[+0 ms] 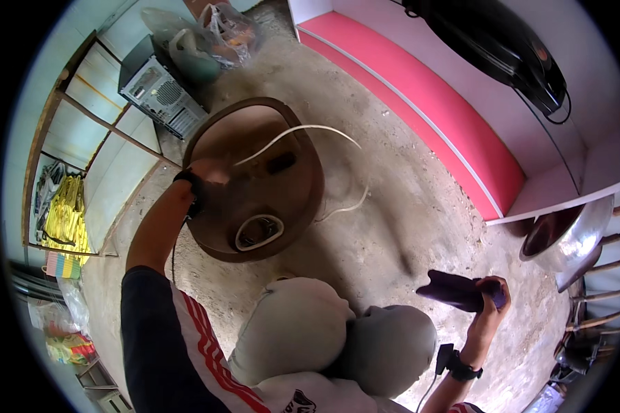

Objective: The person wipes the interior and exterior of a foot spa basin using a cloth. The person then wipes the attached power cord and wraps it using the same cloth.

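Observation:
In front of my knees stands a brown, rounded housing (pixel 299 206) with a raised rim, apparently plastic. It has a dark slot and, nearer me, an oval opening with a pale rim (pixel 260 248). My left hand (pixel 214 170) reaches over its left side; blur and shadow hide the fingers, so its grip is unclear. A pale cord (pixel 310 126) arcs over the housing and down to the floor at its right. Off to the right, my right hand (pixel 492 299) grips a dark purple cloth (pixel 449 291), which hangs out to the left above the concrete floor.
A computer case (pixel 163 95) stands back left beside plastic bags (pixel 230 33). At right runs a pink-and-white shelf unit (pixel 418 113) with a black object (pixel 496 46) on it. A metal bowl (pixel 573 232) is beyond its near end. Yellow folded material (pixel 64 217) fills a left shelf.

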Tool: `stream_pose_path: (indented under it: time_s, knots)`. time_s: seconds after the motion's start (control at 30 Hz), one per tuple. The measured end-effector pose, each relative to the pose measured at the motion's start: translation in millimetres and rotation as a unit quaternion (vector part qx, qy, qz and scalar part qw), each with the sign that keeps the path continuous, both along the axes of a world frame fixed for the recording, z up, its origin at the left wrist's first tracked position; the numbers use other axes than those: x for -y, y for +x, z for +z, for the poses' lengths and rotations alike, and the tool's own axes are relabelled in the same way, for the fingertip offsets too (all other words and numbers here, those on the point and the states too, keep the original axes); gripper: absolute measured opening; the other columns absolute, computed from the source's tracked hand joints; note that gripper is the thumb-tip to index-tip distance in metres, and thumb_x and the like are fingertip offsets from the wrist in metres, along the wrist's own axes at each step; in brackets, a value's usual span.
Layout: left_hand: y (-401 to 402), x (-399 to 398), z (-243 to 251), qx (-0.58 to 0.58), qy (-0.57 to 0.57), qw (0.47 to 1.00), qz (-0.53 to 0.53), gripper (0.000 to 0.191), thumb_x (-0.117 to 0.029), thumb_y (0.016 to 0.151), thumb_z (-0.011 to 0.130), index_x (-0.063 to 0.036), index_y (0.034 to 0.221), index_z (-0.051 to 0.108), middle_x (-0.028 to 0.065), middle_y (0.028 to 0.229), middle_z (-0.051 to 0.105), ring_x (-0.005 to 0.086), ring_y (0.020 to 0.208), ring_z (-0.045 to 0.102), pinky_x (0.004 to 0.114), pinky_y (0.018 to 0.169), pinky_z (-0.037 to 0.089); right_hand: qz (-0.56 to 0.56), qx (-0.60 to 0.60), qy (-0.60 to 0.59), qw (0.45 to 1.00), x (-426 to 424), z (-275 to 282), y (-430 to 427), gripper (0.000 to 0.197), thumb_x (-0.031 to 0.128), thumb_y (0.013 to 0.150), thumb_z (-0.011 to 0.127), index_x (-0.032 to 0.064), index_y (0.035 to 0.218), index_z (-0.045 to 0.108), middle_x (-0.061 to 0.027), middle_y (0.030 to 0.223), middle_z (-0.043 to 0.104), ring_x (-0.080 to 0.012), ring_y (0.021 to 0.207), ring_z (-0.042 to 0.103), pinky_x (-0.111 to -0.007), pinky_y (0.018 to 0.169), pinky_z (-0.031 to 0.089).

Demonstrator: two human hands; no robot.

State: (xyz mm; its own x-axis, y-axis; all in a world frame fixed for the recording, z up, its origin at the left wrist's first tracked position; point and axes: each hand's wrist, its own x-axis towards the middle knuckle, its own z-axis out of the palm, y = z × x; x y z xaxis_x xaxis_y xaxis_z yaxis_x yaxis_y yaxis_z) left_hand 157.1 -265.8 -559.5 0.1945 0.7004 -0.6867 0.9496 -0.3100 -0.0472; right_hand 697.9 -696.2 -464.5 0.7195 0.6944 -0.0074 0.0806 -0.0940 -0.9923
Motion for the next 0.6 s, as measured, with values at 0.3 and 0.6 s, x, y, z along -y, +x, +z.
stream_pose_path:
  time_s: [0.3,0.6]
  knots:
    - [172,-12,77,0.13,0.271,0.948,-0.099,0.074,-0.053,0.081,0.064,-0.0026,0.132,0.047,0.0205,0.139,0.045,0.0365,0.122,0.051,0.044,0.096,0.045,0.0,-0.014,0.007,1.0,-5,7,-13,0.023,-0.011,0.068,0.051,0.0003,0.086,0.059,-0.0057,0.082,0.062,-0.0137,0.081,0.056,-0.026,0.082,0.042]
    - [248,-27,29,0.108,0.303,0.898,-0.299,0.014,-0.016,0.079,0.062,-0.0075,0.084,0.07,0.0134,0.088,0.069,0.0324,0.09,0.066,0.045,0.075,0.051,-0.005,-0.016,0.018,1.0,-3,11,-25,0.024,-0.009,0.068,0.051,0.0006,0.089,0.059,-0.0069,0.084,0.06,-0.0151,0.082,0.056,-0.026,0.081,0.042]
